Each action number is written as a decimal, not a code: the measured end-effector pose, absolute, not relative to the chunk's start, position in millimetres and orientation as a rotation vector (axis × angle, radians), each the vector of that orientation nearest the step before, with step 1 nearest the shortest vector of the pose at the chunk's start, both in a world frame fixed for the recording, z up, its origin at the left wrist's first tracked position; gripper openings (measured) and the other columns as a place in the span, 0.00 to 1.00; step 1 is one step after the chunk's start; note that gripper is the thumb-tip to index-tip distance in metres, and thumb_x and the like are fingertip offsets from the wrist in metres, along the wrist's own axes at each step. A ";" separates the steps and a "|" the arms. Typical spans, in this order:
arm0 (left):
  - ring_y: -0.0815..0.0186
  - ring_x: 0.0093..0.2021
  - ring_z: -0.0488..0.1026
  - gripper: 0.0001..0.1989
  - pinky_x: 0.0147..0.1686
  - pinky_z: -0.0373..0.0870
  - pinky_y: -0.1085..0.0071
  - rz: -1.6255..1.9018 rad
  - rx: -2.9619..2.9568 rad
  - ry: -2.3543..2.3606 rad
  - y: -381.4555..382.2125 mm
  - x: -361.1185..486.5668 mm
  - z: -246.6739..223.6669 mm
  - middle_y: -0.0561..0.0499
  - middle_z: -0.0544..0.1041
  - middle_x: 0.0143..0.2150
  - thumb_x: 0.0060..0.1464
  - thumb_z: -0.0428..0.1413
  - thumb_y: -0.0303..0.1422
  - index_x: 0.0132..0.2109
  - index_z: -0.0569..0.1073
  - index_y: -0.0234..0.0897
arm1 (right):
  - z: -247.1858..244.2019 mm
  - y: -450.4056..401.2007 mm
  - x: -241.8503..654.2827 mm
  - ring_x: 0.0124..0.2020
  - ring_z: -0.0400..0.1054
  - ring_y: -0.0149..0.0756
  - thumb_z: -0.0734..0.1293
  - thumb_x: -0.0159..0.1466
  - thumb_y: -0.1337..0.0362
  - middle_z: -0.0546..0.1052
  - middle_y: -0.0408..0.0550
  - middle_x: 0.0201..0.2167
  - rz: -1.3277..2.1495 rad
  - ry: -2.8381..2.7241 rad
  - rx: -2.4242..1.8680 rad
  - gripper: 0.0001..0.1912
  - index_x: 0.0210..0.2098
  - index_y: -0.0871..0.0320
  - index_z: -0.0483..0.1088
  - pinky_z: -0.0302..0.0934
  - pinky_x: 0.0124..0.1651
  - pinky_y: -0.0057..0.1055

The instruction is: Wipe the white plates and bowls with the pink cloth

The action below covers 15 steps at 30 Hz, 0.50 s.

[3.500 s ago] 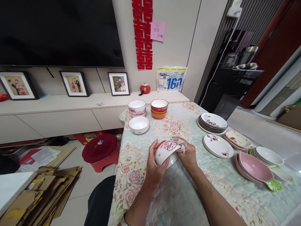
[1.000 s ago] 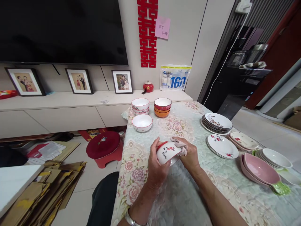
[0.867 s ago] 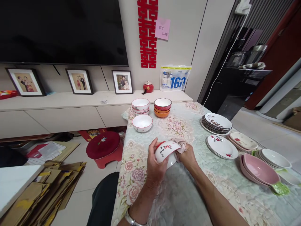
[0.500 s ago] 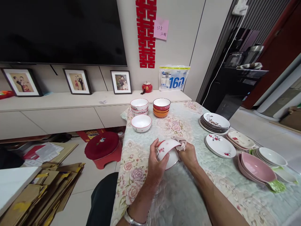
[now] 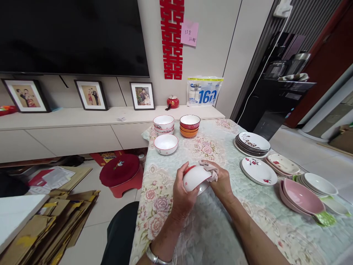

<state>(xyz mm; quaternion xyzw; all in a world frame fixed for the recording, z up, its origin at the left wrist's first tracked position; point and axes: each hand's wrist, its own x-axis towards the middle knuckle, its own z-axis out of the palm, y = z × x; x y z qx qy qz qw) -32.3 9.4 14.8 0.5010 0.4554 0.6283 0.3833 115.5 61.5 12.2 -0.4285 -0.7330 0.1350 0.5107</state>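
Note:
A white bowl (image 5: pixel 195 179) with a red mark is tilted on its side above the flowered tablecloth. My left hand (image 5: pixel 183 193) grips it from the left, with the thumb on the near side. On its right rim my right hand (image 5: pixel 221 182) pinches a pale pinkish cloth (image 5: pixel 210 170) against the bowl. Beyond my hands stands a single white bowl (image 5: pixel 166 144) with a red rim. Behind that is a stack of white bowls (image 5: pixel 163 124), and beside it a stack of red and orange bowls (image 5: pixel 189 126).
To the right lie a stack of brown-patterned plates (image 5: pixel 253 144), floral plates (image 5: pixel 258 171), square dishes (image 5: pixel 283 163), pink leaf-shaped dishes (image 5: pixel 302 197) and white bowls (image 5: pixel 320 184). A red stool (image 5: pixel 120 173) stands left of the table (image 5: pixel 157 235).
The held bowl has turned, so its floral pattern has gone from view and a small red mark shows. The cloth and my right hand have shifted slightly along the rim.

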 end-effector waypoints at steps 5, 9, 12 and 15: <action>0.55 0.54 0.70 0.32 0.54 0.65 0.61 1.653 1.072 1.129 16.0 -33.8 5.9 0.42 0.72 0.54 0.46 0.62 0.35 0.59 0.64 0.37 | -1.7 70.4 114.1 0.31 0.74 0.40 0.66 0.57 0.59 0.79 0.46 0.29 0.810 -1.630 -1.178 0.09 0.27 0.57 0.74 0.68 0.34 0.32; 0.55 0.49 0.74 0.31 0.46 0.71 0.61 1.690 0.660 1.058 18.7 -36.2 9.6 0.42 0.73 0.54 0.47 0.61 0.40 0.57 0.66 0.38 | 8.2 62.6 116.5 0.29 0.73 0.40 0.68 0.57 0.50 0.79 0.45 0.26 1.232 -1.583 -1.125 0.17 0.34 0.59 0.76 0.66 0.31 0.30; 0.56 0.47 0.75 0.31 0.44 0.72 0.61 1.677 0.505 0.978 19.2 -37.1 15.7 0.42 0.74 0.54 0.48 0.61 0.42 0.59 0.65 0.39 | 15.1 60.9 120.3 0.24 0.72 0.39 0.64 0.58 0.42 0.77 0.46 0.20 1.429 -1.350 -1.068 0.26 0.34 0.60 0.75 0.65 0.28 0.30; 0.56 0.51 0.73 0.30 0.47 0.71 0.62 1.640 0.487 0.906 19.2 -36.2 17.9 0.44 0.74 0.55 0.50 0.60 0.44 0.59 0.66 0.40 | 16.6 67.2 126.5 0.26 0.73 0.40 0.60 0.60 0.39 0.78 0.49 0.23 1.357 -1.192 -1.094 0.30 0.36 0.60 0.75 0.67 0.29 0.31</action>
